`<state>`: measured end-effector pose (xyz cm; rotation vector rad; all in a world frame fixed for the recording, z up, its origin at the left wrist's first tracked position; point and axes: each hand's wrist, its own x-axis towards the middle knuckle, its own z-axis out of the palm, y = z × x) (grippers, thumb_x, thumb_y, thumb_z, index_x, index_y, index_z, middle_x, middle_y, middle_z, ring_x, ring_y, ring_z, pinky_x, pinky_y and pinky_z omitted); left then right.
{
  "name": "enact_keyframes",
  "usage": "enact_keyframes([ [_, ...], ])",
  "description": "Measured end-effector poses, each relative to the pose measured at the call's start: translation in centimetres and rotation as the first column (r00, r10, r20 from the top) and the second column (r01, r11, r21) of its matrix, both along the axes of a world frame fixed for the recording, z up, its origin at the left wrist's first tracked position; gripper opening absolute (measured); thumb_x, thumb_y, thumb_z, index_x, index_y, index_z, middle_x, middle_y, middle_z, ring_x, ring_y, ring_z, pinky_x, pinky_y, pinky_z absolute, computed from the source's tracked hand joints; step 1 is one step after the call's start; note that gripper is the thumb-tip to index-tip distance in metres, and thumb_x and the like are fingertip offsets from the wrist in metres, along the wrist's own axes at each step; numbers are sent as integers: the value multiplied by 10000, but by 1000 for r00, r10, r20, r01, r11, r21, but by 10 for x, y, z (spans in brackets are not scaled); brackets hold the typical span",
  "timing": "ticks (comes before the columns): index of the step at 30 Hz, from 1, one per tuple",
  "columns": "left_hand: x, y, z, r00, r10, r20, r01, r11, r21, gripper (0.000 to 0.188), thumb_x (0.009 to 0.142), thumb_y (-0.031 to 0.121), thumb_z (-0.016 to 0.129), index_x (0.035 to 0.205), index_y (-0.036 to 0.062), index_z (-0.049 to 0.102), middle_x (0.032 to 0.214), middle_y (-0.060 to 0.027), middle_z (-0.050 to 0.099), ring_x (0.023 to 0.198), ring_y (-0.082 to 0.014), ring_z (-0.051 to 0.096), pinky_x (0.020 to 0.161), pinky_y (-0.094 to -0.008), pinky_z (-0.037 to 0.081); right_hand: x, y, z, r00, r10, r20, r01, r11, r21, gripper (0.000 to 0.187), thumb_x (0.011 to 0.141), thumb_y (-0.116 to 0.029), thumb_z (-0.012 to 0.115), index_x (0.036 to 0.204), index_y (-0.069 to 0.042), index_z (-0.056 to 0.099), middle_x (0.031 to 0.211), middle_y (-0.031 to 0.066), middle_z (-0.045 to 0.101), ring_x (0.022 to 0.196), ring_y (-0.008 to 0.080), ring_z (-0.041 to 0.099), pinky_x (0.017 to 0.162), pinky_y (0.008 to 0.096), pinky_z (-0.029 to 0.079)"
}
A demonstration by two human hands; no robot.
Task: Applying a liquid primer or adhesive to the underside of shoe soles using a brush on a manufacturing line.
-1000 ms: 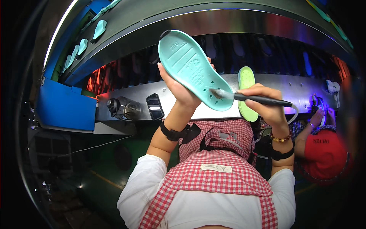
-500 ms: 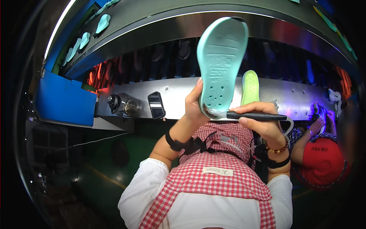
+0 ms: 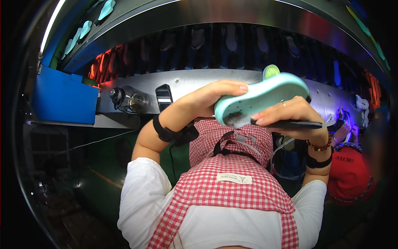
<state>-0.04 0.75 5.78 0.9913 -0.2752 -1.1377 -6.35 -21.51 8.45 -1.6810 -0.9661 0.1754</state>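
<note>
Turquoise sole [image 3: 265, 94], left fingers [image 3: 237, 88] gripping its edge, right fingers [image 3: 278, 112] closed round brush [image 3: 300, 124]

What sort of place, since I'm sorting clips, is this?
Probably a shoe factory: a brush against a turquoise sole, more soles on what looks like a conveyor, and a co-worker alongside.

The left hand [image 3: 210, 96] grips a turquoise sole [image 3: 265, 94], the right hand [image 3: 302, 113] a black-handled brush [image 3: 288, 124].

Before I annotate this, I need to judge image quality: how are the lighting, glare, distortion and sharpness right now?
Head view: the metal bench bows with lens distortion and glows violet toward the right; head view: the light strip glares white; head view: the brush bristles look soft-edged.
</note>
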Motion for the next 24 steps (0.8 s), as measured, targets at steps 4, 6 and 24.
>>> enact_keyframes([
  [4, -6, 8, -1, 1000, 29, -10, -28, 993, 111, 415, 842, 279, 517, 1115, -33, 507, 976, -136, 592, 822, -169, 595, 701, -276, 494, -5, -16, 23, 996, 88, 16, -83, 971, -223, 243, 661, 37, 666, 898, -11, 646, 942, 153, 640, 880, 256, 631, 760, 306, 498],
  [6, -7, 14, 5, 996, 73, -57, -67, 992, 105, 434, 843, 314, 504, 1104, -33, 514, 953, -131, 601, 807, -171, 604, 691, -285, 503, -4, -12, 15, 1000, -17, 16, 19, 992, -125, 246, 657, 45, 663, 896, -9, 645, 942, 157, 639, 877, 256, 632, 761, 305, 499],
  [24, 8, -2, -38, 898, 314, -307, -432, 754, -494, 831, 790, 697, 210, 1279, 44, 368, 1176, -195, 499, 1088, -316, 488, 957, -461, 349, -22, 4, -7, 887, -461, 21, 451, 876, 172, 226, 666, 41, 648, 888, -2, 645, 843, 128, 653, 783, 199, 615, 698, 289, 467],
])
